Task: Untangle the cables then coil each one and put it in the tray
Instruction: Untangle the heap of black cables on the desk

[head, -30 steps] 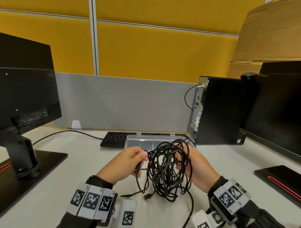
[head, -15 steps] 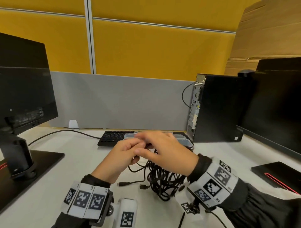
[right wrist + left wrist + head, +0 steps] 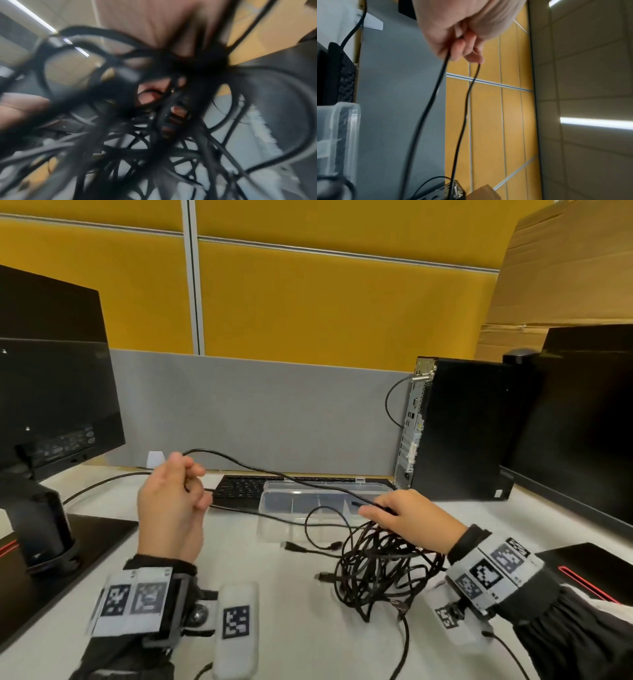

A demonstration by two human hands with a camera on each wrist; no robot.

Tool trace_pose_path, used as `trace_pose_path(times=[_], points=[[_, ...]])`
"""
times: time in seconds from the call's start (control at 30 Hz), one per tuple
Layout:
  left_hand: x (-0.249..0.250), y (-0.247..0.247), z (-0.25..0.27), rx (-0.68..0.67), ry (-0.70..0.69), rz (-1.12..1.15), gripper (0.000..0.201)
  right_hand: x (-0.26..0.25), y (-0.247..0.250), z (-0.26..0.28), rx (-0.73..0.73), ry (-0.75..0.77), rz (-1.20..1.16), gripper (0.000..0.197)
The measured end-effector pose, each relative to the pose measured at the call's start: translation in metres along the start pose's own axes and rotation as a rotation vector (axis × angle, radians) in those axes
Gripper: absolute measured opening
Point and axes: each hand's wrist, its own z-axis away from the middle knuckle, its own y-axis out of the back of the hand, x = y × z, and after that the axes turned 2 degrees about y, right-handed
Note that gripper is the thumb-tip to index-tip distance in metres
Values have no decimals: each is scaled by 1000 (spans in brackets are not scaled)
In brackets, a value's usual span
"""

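A tangle of black cables (image 3: 380, 570) lies on the white desk in front of the clear plastic tray (image 3: 274, 498). My left hand (image 3: 178, 491) is raised at the left and pinches one thin black cable (image 3: 260, 470), which runs in two strands back to the tangle; the left wrist view shows this cable (image 3: 436, 86) hanging from the curled fingers (image 3: 462, 44). My right hand (image 3: 400, 515) rests on top of the tangle with its fingers gripping cables. The right wrist view is blurred, with the cable mass (image 3: 154, 135) filling it. Loose plugs (image 3: 294, 546) lie beside the tangle.
A black keyboard (image 3: 239, 487) lies behind the tray. A monitor (image 3: 51, 392) on its stand is at the left, a black computer tower (image 3: 455, 429) and a second monitor (image 3: 582, 419) at the right. A grey and yellow partition closes the back.
My hands have parted: the left rose and moved left, drawing one cable out of the tangle, while the right dropped back right onto the bundle. The tray is uncovered again.
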Motion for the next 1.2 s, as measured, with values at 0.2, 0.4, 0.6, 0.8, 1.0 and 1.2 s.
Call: trace_pose_path(times=[0.2, 0.4, 0.6, 0.8, 1.0, 1.2], points=[[-20, -12, 9, 25, -194, -619, 43, -15, 1, 13, 45, 15, 226, 42], [-43, -34, 48, -648, -484, -1089, 49, -42, -11, 5, 154, 160, 439, 37], [-50, -32, 41, -676, -466, -888, 31, -42, -15, 6, 179, 136, 306, 39], [-26, -19, 14, -75, -200, -318, 30, -10, -8, 4, 60, 47, 202, 39], [-33, -21, 16, 12, -240, -738, 32, -14, -12, 11, 117, 43, 380, 44], [-55, -25, 38, -590, -663, -1413, 62, -34, -26, 3, 185, 159, 563, 52]])
